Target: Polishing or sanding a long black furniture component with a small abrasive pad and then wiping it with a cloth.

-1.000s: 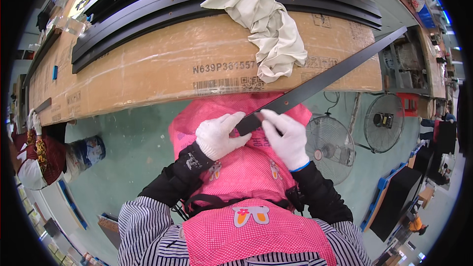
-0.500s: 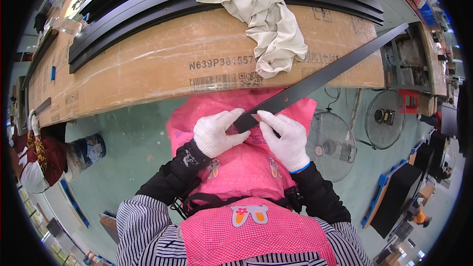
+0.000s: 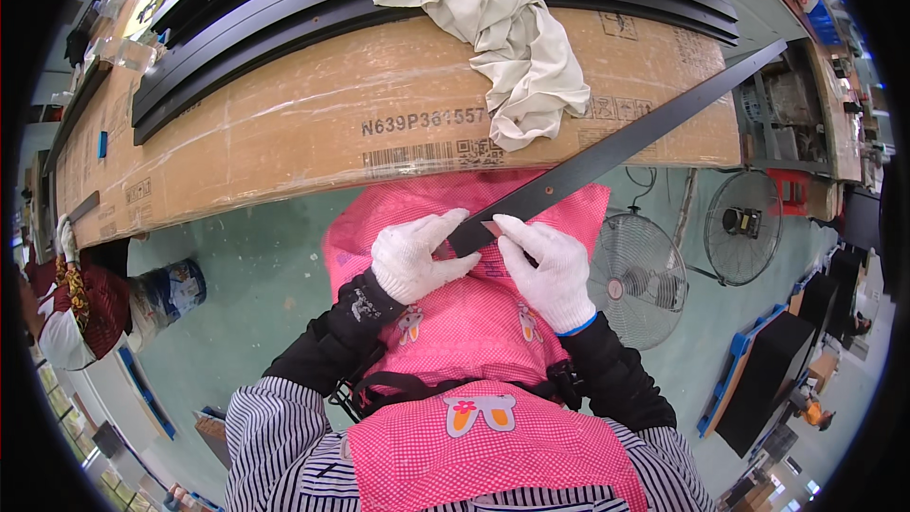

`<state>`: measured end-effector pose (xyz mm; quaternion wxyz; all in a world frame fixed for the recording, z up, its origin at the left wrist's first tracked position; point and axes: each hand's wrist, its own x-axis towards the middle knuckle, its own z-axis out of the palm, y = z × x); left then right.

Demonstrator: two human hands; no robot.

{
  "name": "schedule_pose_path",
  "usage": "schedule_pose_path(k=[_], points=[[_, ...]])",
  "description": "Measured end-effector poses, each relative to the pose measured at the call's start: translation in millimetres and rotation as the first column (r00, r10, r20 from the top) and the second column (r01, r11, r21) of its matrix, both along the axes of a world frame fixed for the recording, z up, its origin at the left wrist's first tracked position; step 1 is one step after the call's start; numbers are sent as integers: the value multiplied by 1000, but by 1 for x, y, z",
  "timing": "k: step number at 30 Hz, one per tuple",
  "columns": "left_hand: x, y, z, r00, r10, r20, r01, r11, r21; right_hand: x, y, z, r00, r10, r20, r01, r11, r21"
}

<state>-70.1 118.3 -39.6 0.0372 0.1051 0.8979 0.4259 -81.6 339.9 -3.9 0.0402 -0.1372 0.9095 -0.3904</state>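
Note:
A long flat black bar (image 3: 626,142) slants from my lap up to the far right, crossing the near edge of the cardboard-covered table (image 3: 275,156). My left hand (image 3: 408,256), in a white knit glove, grips the bar's near end between thumb and fingers. On the other side of that end is my right hand (image 3: 548,270), gloved alike, with thumb and forefinger pinching a small flat reddish piece (image 3: 491,228) against the bar's face. What that piece is made of I cannot make out. A crumpled off-white cloth (image 3: 526,57) lies on the cardboard beyond my hands.
Several more black bars (image 3: 313,14) lie along the table's far side. Two fans (image 3: 637,280) stand below the table at the right, near a red stool (image 3: 789,192). At the far left another person (image 3: 90,308) works by a bucket (image 3: 175,286).
Both hands keep their hold, with hardly any movement. The view has shifted very slightly; the bar and the cloth stay in place.

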Motion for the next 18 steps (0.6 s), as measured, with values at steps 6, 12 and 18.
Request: schedule_pose_path(k=[6,12,18], points=[[-1,0,2,1000,-6,-5,5,1000,-14,2,-3,-2,997,54,-53,-55,998,-17],[-2,-1,1,1000,-12,6,12,1000,-14,-2,-2,-5,989,103,-107,-102,995,16],[-2,0,2,1000,-11,-2,11,1000,-1,6,-6,-7,999,7,-52,-9,1000,-24]])
